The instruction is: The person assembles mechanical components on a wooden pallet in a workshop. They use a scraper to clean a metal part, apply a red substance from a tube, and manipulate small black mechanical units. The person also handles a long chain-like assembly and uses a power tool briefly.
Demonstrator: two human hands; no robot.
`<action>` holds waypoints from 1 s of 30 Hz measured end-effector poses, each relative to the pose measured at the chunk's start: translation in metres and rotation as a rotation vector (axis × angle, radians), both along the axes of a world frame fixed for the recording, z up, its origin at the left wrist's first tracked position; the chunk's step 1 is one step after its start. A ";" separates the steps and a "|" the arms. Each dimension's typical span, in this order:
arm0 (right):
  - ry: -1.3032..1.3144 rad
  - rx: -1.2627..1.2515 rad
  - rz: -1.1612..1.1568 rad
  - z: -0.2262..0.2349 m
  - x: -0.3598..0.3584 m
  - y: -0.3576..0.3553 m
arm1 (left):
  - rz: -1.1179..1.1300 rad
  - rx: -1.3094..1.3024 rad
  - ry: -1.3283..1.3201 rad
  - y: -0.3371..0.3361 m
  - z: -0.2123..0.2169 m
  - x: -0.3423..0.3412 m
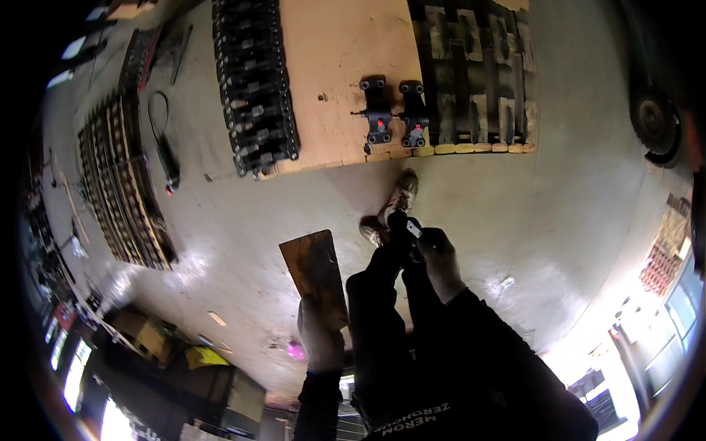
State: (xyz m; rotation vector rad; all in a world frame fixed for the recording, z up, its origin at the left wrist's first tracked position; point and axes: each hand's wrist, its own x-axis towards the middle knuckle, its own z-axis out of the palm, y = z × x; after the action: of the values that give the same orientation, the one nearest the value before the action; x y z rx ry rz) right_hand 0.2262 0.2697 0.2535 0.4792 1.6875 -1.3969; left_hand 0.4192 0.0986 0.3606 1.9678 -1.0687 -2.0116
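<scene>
My left hand (319,336), which looks gloved and is smeared by motion, is wrapped round the lower end of a flat brown rectangular plate (312,268). The plate is stained dark and tilts up and away from me; whether it is rusty metal or board I cannot tell. In front of my legs, my right hand (440,259) is closed on a small white-and-dark object (414,229). Its pale end pokes out past the fingers, and my hand hides the remainder. Beyond both hands, two black metal brackets (378,117) with red marks rest near a pallet's edge.
A board-topped pallet (346,37) stands ahead, with a row of black metal parts (257,95) along its left. Slatted wood (474,73) adjoins it. On the floor to the left lie a corded power tool (168,162) and another loaded pallet (125,184). A wheel (654,117) stands far right.
</scene>
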 end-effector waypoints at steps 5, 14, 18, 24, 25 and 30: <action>0.205 0.115 0.105 -0.055 -0.024 -0.051 | 0.170 0.154 0.121 -0.053 -0.021 -0.069; 0.348 -0.038 0.018 -0.167 -0.034 -0.171 | 0.011 0.224 0.140 -0.154 -0.080 -0.137; 0.204 -0.175 -0.344 -0.225 -0.041 -0.217 | -0.414 0.200 0.110 -0.210 -0.120 -0.147; 0.030 -0.293 -0.854 -0.295 -0.071 -0.272 | -0.634 -0.104 0.098 -0.255 -0.203 -0.142; 0.037 -0.347 -0.965 -0.304 -0.074 -0.279 | -0.632 -0.150 0.103 -0.256 -0.214 -0.141; 0.193 -0.419 -0.867 -0.335 -0.075 -0.279 | -0.543 -0.192 0.310 -0.231 -0.242 -0.139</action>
State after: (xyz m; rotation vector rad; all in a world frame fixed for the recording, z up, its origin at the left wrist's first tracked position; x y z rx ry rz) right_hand 0.1513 -0.0094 -0.0816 0.9095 1.2964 -2.4172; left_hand 0.2799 -0.1329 0.1187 1.3059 -1.7674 -2.2457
